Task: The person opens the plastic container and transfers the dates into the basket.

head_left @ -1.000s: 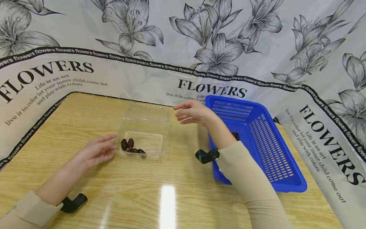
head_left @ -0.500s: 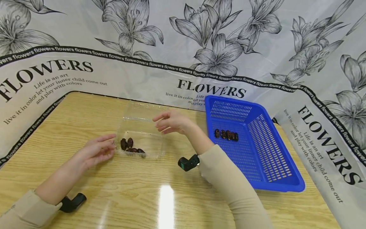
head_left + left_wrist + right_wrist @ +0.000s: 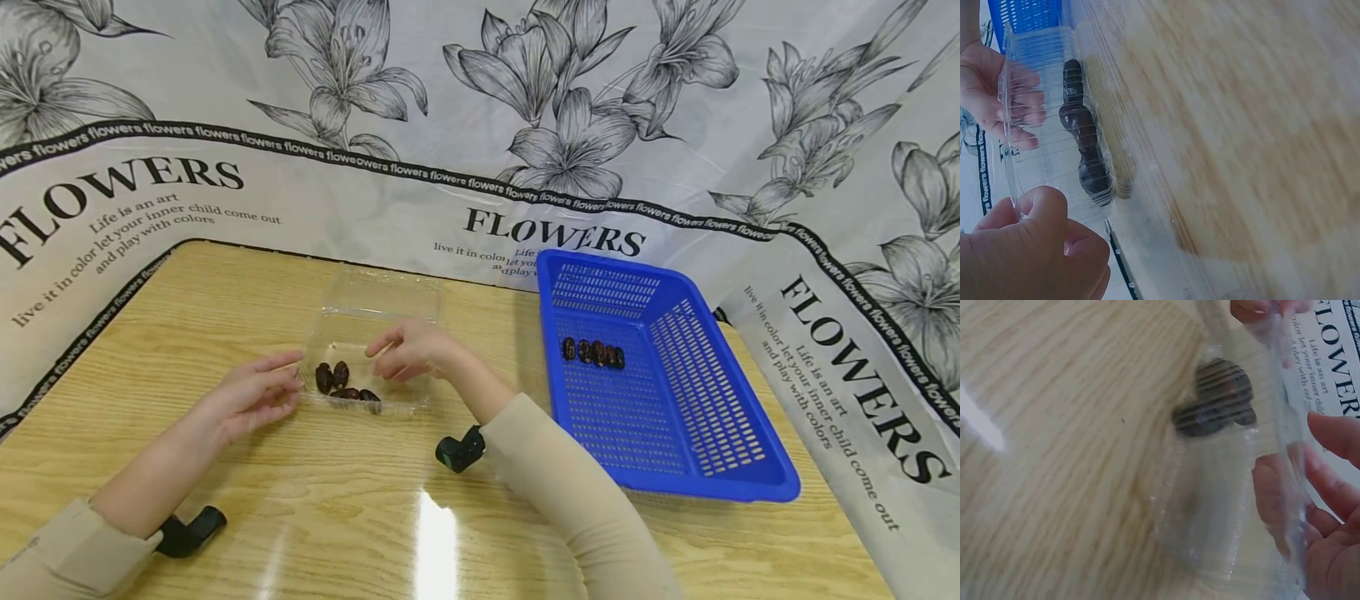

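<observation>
Over the right part of the clear box (image 3: 356, 350), your right grip (image 3: 411, 350) hangs with its fingers loosely bent, holding nothing. At the left edge, your left grip (image 3: 251, 396) pinches the box's rim between thumb and fingers. Four dark dates (image 3: 342, 372) lie inside, toward the near left corner. The box stands on the wooden table (image 3: 337, 500); to its right, a blue basket (image 3: 633, 425) holds more dates in a row. Behind hangs flower-printed cloth (image 3: 435, 192).

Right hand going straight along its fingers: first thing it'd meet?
Likely the dark fruits inside the clear box; in the head view the right hand points toward them. Height is unclear, so it might pass over.
</observation>
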A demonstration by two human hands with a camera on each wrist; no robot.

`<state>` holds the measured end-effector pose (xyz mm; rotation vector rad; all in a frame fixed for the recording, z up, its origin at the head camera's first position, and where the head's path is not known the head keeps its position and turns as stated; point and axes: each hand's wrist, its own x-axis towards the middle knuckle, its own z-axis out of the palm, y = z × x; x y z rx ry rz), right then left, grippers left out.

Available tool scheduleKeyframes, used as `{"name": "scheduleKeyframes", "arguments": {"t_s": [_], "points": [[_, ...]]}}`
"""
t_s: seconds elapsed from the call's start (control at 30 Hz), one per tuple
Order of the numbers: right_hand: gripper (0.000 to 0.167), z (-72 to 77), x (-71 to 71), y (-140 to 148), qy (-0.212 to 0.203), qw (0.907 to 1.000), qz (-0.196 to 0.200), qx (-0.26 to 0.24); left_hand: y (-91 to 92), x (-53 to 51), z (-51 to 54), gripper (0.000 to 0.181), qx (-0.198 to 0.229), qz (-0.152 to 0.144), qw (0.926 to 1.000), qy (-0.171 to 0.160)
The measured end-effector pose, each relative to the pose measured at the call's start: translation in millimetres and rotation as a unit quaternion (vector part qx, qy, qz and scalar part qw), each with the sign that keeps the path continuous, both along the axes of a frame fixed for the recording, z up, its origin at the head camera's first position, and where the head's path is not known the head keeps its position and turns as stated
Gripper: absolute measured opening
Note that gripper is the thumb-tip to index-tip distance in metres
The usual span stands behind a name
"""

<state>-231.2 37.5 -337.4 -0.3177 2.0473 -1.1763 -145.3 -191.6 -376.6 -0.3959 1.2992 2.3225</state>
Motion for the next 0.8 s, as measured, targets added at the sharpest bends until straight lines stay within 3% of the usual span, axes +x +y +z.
{"name": "scheduleKeyframes", "arguments": {"t_s": [0.27,0.57,0.73,0.8], "points": [[0.028,-10.4,11.5,-12,0.050,0.9967,0.039,0.050,-0.4,-0.3,-0.2,0.029,-0.001,0.000,1.0000,-0.003],[0.011,-21.4,21.8,-24,0.097,0.9908,0.008,0.094,0.4,0.3,0.3,0.030,-0.002,-0.001,1.0000,0.001],[0.008,-22.3,23.5,-29,0.142,0.9786,0.025,0.147,0.1,0.1,-0.5,0.026,-0.002,0.002,1.0000,0.001],[0.007,-22.5,23.2,-29,0.156,0.9742,0.036,0.159,0.0,0.1,-1.1,0.034,-0.004,0.002,1.0000,0.001]]}}
